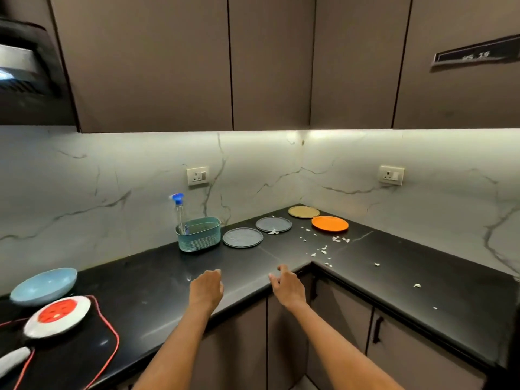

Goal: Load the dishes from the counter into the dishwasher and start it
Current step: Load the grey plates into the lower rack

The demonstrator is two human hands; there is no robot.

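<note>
Several plates lie flat in the corner of the black counter: two grey plates, a tan plate and an orange plate. A light blue bowl sits at the far left. My left hand hovers over the counter's front edge with fingers curled and nothing in it. My right hand is beside it near the inner corner, fingers loosely apart, holding nothing. Both hands are well short of the plates. No dishwasher is in view.
A teal caddy with a blue-capped spray bottle stands left of the plates. White scraps litter the counter. A red and white round device with a red cord lies at the left. Cabinet doors are below, with wall cabinets overhead.
</note>
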